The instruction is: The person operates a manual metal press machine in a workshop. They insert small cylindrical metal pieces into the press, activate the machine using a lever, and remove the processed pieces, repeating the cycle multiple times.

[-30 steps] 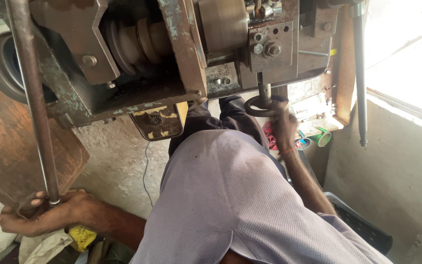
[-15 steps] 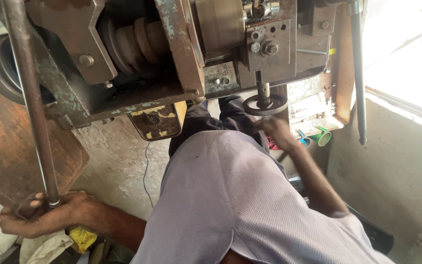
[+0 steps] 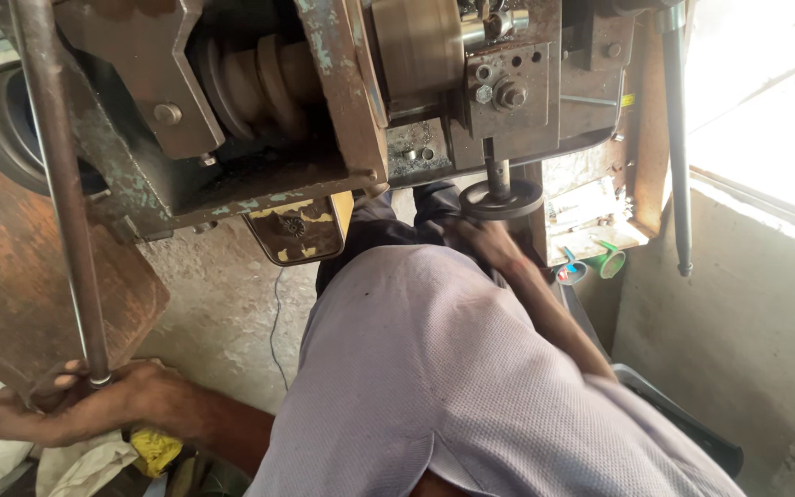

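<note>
Nearby, yellow-black label plate (image 3: pixel 298 226) under machine (image 3: pixel 259 101)

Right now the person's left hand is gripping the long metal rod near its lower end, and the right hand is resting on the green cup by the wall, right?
Not quite. In the head view the left hand does grip the long metal rod near its lower end, but the right hand is up at the dark round disc under the machine's spindle, not on the green cup, which sits untouched beside it.

Harsh daylight blows out the window (image 3: pixel 766 83) on the right, while the machine (image 3: pixel 324 101) sits dim, shadowed, slightly blurred.
</note>
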